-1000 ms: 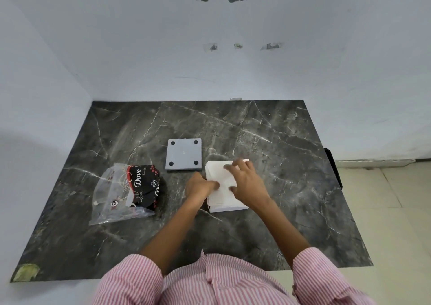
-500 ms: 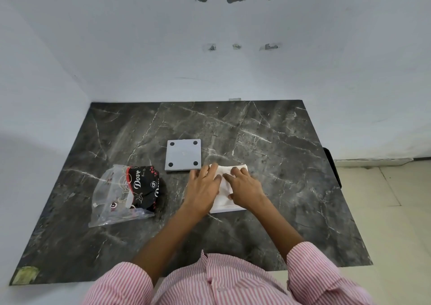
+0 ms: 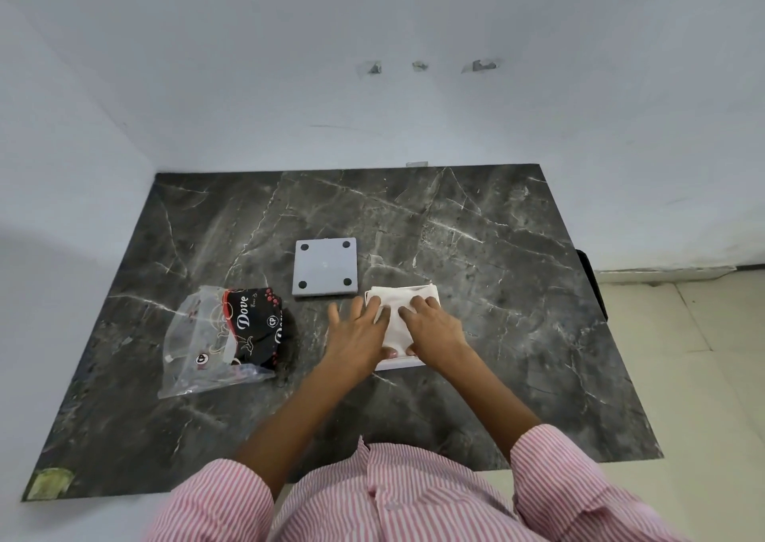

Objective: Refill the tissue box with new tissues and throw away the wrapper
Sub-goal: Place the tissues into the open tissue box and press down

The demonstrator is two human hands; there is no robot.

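Note:
A white stack of tissues (image 3: 396,313) lies on the dark marble table (image 3: 496,251), just right of centre. My left hand (image 3: 358,334) and my right hand (image 3: 434,326) both rest flat on top of it, fingers spread, thumbs at its near edge. A pale rim shows under the stack's near side; whether that is the tissue box I cannot tell. A grey square plate (image 3: 325,266) with a black dot at each corner lies flat just behind and left of the stack. The clear plastic wrapper (image 3: 232,334), printed black with "Dove", lies crumpled to the left.
White walls close off the table at the back and on the left. A dark object (image 3: 592,280) sticks out past the table's right edge, above a tiled floor (image 3: 683,355). A yellowish patch (image 3: 51,481) marks the near left corner.
My left hand has moved from the stack's left side onto its top, and both hands have settled flat on the tissues. The stack looks flatter. Wrapper and grey plate have not moved.

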